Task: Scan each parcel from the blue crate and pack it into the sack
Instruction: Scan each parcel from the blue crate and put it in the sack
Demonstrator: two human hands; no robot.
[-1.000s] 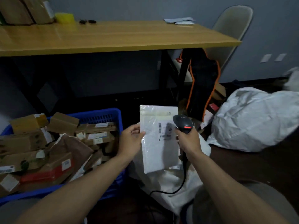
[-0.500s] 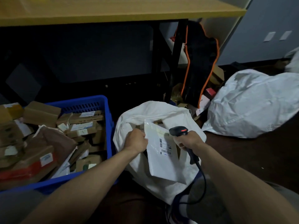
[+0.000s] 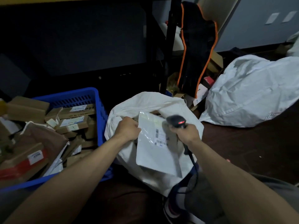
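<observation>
Holding parcel (image 3: 155, 143) over sack (image 3: 145, 102); right hand (image 3: 188, 131) grips scanner (image 3: 176, 121).

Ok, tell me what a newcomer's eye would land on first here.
The white parcel, bright at the centre and held by the left hand over the open sack, draws the eye first. Beside it the right hand grips a black scanner with a red light. At the left the blue crate, heaped with cardboard boxes, stands out, as does a bulging white bag on the floor at the right.
</observation>
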